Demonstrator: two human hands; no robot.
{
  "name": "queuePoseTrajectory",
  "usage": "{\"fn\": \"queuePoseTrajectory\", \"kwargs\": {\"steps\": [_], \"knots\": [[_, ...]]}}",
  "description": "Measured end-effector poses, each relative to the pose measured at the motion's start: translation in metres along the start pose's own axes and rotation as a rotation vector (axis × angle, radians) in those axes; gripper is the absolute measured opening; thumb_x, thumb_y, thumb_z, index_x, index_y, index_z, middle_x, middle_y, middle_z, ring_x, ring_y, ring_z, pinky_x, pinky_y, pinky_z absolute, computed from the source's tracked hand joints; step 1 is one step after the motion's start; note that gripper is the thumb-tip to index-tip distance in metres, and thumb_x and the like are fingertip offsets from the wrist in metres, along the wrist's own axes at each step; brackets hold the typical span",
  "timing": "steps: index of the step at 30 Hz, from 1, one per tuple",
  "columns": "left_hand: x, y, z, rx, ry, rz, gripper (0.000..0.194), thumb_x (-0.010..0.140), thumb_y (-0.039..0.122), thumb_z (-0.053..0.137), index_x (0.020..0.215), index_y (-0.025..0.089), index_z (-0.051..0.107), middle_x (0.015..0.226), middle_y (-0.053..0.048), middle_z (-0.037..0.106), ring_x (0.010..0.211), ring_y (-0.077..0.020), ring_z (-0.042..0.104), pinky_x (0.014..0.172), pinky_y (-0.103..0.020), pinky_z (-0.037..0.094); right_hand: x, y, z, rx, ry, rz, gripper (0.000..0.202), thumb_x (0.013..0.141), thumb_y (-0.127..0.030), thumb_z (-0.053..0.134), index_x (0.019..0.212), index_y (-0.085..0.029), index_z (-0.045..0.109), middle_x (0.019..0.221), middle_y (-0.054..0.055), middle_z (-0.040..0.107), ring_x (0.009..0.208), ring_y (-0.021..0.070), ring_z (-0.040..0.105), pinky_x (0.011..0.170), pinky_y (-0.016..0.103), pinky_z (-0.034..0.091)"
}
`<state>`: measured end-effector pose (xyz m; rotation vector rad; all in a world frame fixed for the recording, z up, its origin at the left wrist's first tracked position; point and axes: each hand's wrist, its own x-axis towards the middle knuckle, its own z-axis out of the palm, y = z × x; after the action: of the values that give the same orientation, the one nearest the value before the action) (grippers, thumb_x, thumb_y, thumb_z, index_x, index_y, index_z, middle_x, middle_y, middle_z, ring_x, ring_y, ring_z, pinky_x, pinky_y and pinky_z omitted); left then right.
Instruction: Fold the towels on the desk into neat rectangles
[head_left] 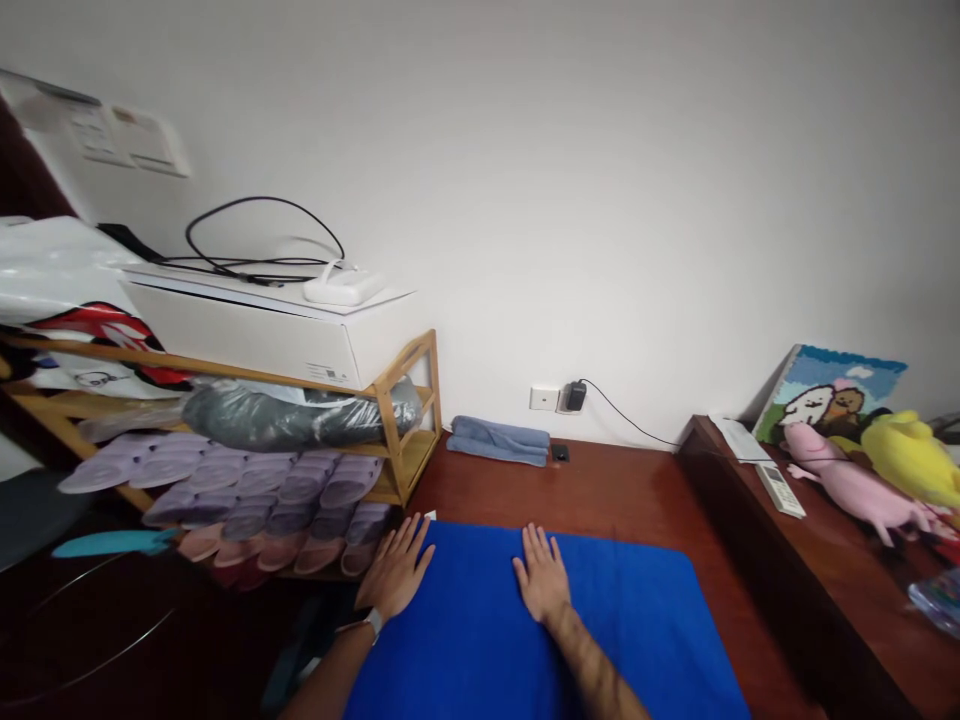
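A bright blue cloth (pixel 480 620) lies spread over the reddish-brown wooden tabletop (pixel 615 490). My left hand (pixel 396 568) rests palm down at the cloth's far left corner, fingers stretched out; a watch band (pixel 373 622) circles that wrist. On the cloth's far edge, near its middle, my right hand (pixel 543 574) lies flat with its fingers slightly apart. Neither hand grips anything. A folded grey-blue cloth (pixel 499 441) sits beyond both hands, against the wall.
To the left stands a wooden rack (pixel 409 420) with several slippers (pixel 259 475) and a white box (pixel 255 325) on top. A wall socket holds a black plug (pixel 576 396). On the raised ledge at right are a remote control (pixel 780 490), a pink plush toy (pixel 855 485) and a yellow plush toy (pixel 911 455).
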<state>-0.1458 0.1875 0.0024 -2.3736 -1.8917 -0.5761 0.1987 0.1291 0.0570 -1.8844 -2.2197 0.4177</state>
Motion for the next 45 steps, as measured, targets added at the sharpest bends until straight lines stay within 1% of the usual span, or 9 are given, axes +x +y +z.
{"fn": "queuePoseTrajectory", "kwargs": {"steps": [8, 11, 14, 23, 31, 35, 38, 41, 45], "knots": [[0.004, -0.003, 0.003, -0.012, 0.004, 0.018, 0.068, 0.104, 0.053, 0.036, 0.161, 0.017, 0.047, 0.168, -0.015, 0.047, 0.156, -0.0335, 0.042, 0.126, -0.058, 0.038, -0.09, 0.243, -0.059, -0.199, 0.063, 0.539, 0.074, 0.106, -0.049, 0.017, 0.17, -0.012, 0.02, 0.177, 0.006, 0.018, 0.165, 0.0261, 0.016, 0.134, 0.05, 0.015], [0.006, -0.005, 0.002, 0.002, -0.021, 0.028, 0.07, 0.103, 0.055, 0.035, 0.16, 0.016, 0.049, 0.167, -0.016, 0.048, 0.156, -0.0351, 0.043, 0.125, -0.059, 0.04, -0.112, 0.29, -0.059, -0.197, 0.13, 0.597, 0.076, 0.105, -0.05, 0.015, 0.171, -0.013, 0.019, 0.177, 0.007, 0.019, 0.165, 0.027, 0.016, 0.133, 0.051, 0.018], [0.007, -0.006, 0.0, 0.016, -0.025, 0.037, 0.071, 0.103, 0.056, 0.034, 0.158, 0.015, 0.051, 0.166, -0.018, 0.05, 0.154, -0.0361, 0.044, 0.124, -0.059, 0.041, -0.116, 0.298, -0.054, -0.2, 0.15, 0.584, 0.078, 0.104, -0.052, 0.014, 0.171, -0.012, 0.019, 0.177, 0.006, 0.018, 0.165, 0.0278, 0.015, 0.133, 0.051, 0.017], [0.008, -0.003, -0.002, 0.03, 0.006, 0.059, 0.066, 0.103, 0.055, 0.034, 0.156, 0.021, 0.054, 0.163, -0.015, 0.054, 0.153, -0.035, 0.047, 0.122, -0.06, 0.043, -0.114, 0.288, -0.058, -0.192, 0.128, 0.592, 0.078, 0.104, -0.053, 0.01, 0.171, -0.013, 0.017, 0.178, 0.006, 0.018, 0.165, 0.0273, 0.016, 0.133, 0.051, 0.016], [0.022, 0.023, -0.033, 0.041, -0.09, 0.014, 0.071, 0.103, 0.053, 0.031, 0.154, 0.011, 0.055, 0.16, -0.021, 0.055, 0.152, -0.0372, 0.048, 0.124, -0.061, 0.039, -0.092, 0.234, -0.113, -0.212, 0.04, 0.702, 0.07, 0.106, -0.039, 0.019, 0.168, -0.008, 0.027, 0.176, 0.015, 0.024, 0.162, 0.0329, 0.024, 0.132, 0.057, 0.015], [0.015, 0.086, -0.047, -0.03, 0.003, 0.128, 0.064, 0.107, 0.048, 0.032, 0.159, 0.014, 0.049, 0.166, -0.017, 0.049, 0.155, -0.0343, 0.043, 0.128, -0.057, 0.036, -0.086, 0.159, -0.099, -0.222, 0.131, 0.545, 0.067, 0.109, -0.037, 0.016, 0.17, -0.01, 0.018, 0.178, 0.009, 0.014, 0.166, 0.0257, 0.011, 0.134, 0.048, 0.007], [-0.015, 0.162, -0.038, -0.093, -0.064, 0.364, 0.058, 0.11, 0.042, 0.032, 0.162, 0.022, 0.046, 0.168, -0.008, 0.047, 0.157, -0.0271, 0.042, 0.132, -0.051, 0.033, -0.096, 0.083, -0.055, -0.116, 0.154, 0.231, 0.066, 0.11, -0.042, 0.019, 0.17, -0.014, 0.021, 0.177, 0.005, 0.02, 0.166, 0.0241, 0.012, 0.135, 0.048, 0.01], [-0.052, 0.225, -0.02, -0.137, -0.074, 0.437, 0.058, 0.111, 0.037, 0.031, 0.167, 0.023, 0.033, 0.17, -0.007, 0.044, 0.157, -0.0239, 0.041, 0.13, -0.049, 0.036, -0.112, 0.023, -0.012, 0.001, 0.111, 0.066, 0.064, 0.111, -0.042, 0.016, 0.169, -0.019, 0.024, 0.176, 0.002, 0.021, 0.165, 0.0241, 0.014, 0.135, 0.05, 0.014], [-0.079, 0.239, -0.009, -0.153, -0.115, 0.419, 0.057, 0.11, 0.037, 0.031, 0.167, 0.026, 0.033, 0.166, -0.008, 0.05, 0.153, -0.0248, 0.047, 0.126, -0.05, 0.043, -0.121, -0.003, 0.004, 0.081, 0.054, 0.062, 0.063, 0.111, -0.043, 0.016, 0.169, -0.02, 0.026, 0.176, 0.0, 0.02, 0.165, 0.023, 0.015, 0.136, 0.049, 0.012]]}}
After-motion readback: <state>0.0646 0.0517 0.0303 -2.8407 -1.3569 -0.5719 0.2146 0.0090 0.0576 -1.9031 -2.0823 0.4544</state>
